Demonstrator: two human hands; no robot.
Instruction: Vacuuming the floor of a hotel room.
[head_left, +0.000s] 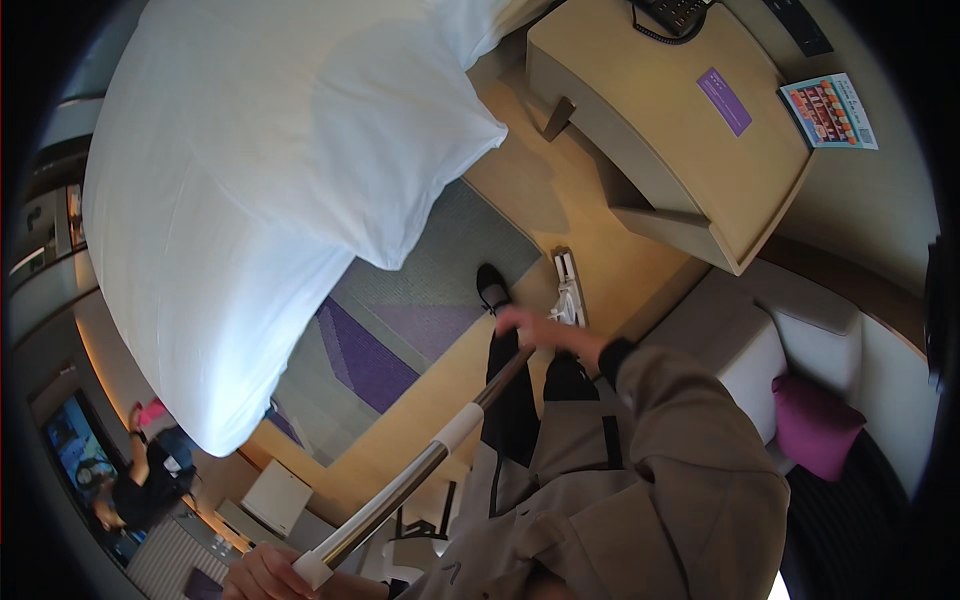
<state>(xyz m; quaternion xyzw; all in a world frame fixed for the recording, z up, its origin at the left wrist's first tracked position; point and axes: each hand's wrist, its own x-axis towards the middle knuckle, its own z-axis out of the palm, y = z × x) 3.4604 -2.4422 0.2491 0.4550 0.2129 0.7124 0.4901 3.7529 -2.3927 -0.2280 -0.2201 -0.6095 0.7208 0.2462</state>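
Observation:
A long metal pole with white sleeves, the handle of a flat mop (412,476), slants across in front of my body. Around its upper end at the lower left, my left hand (265,573) is closed. Farther down the pole my right hand (525,325), a little blurred, is wrapped about the shaft. Beyond that hand the white mop head (567,285) rests on the wooden floor (590,215), beside my dark shoes. My right hand and legs hide part of the lower shaft.
A bed with a white cover (270,130) fills the upper left, above a grey and purple carpet (375,360). At the right stand a wooden desk (650,90) and a grey sofa (720,330) with a purple cushion (815,425). Another person (155,480) bends at far left.

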